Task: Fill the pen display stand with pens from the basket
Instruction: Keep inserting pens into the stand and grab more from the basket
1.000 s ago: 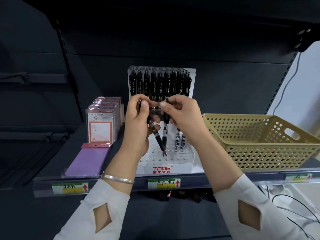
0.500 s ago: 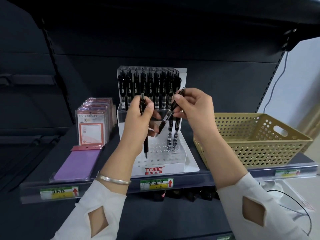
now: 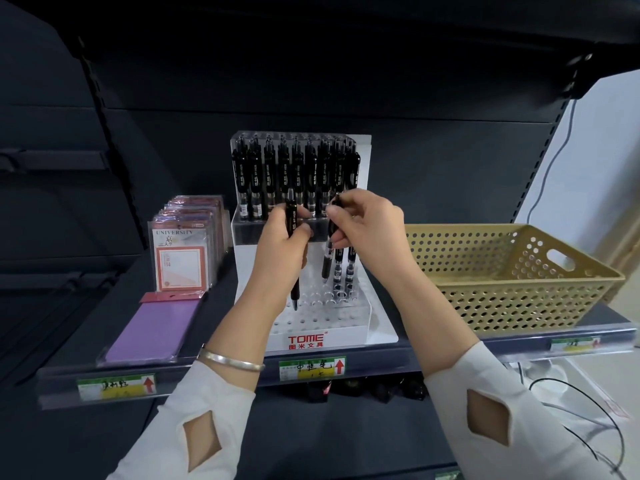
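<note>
The pen display stand (image 3: 346, 336) has its far tier full of black pens (image 3: 298, 174); the near tier holds only a seated pair (image 3: 351, 268), most holes bare. The left hand (image 3: 284, 244) grip pinches one pen (image 3: 294, 282) tip-down over the holes, and the right hand (image 3: 367, 230) grip pinches a second pen (image 3: 327, 261) beside the pair. The basket (image 3: 502, 289) at right shows no pens inside

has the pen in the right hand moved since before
Yes: against the display stand, the pen in the right hand swung from slanted to nearly upright, tip lower, beside the two standing pens.

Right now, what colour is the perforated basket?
The basket is mustard tan; the head view shows it.
</note>
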Tool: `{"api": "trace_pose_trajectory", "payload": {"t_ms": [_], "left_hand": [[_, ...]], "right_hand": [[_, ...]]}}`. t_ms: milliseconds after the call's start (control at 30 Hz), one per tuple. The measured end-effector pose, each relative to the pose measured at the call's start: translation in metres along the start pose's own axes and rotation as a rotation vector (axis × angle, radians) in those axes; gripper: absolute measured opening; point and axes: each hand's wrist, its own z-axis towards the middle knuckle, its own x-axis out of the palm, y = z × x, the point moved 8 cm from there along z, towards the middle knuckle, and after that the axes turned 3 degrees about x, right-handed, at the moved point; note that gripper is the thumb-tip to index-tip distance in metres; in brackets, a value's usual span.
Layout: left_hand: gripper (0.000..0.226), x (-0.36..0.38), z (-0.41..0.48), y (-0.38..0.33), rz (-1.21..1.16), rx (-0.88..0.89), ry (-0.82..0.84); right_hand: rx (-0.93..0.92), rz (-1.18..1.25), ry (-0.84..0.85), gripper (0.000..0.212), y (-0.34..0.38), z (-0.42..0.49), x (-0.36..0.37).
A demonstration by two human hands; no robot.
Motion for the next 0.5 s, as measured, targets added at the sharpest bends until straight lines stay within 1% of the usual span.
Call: {"api": "trace_pose_trajectory", "payload": {"t_ms": [67,133,267,333,400,500], "left_hand": [[0.025,0.001,0.001,0.001,0.027,-0.006,0.014],[0.025,0.004,0.001,0.001,0.064,-0.008,0.032],[0.019,0.005,0.002,0.003,0.07,-0.037,0.039],[0.014,0.004,0.002,0.006,0.071,-0.051,0.038],[0.013,0.004,0.001,0.009,0.082,-0.064,0.034],[0.016,0.006,-0.001,0.015,0.104,-0.089,0.037]], "right_hand": [[0.016,-0.01,0.027,0.022,-0.003,0.002,0.003],[0.015,-0.082,0.049,0.025,-0.004,0.002,0.008],[-0.144,-0.521,-0.073,0.033,0.003,0.004,0.007],[-0.154,-0.645,-0.089,0.037,-0.002,0.007,0.007],[-0.148,-0.698,-0.066,0.039,-0.01,0.009,0.009],[-0.156,-0.687,-0.061,0.039,-0.016,0.009,0.013]]}}
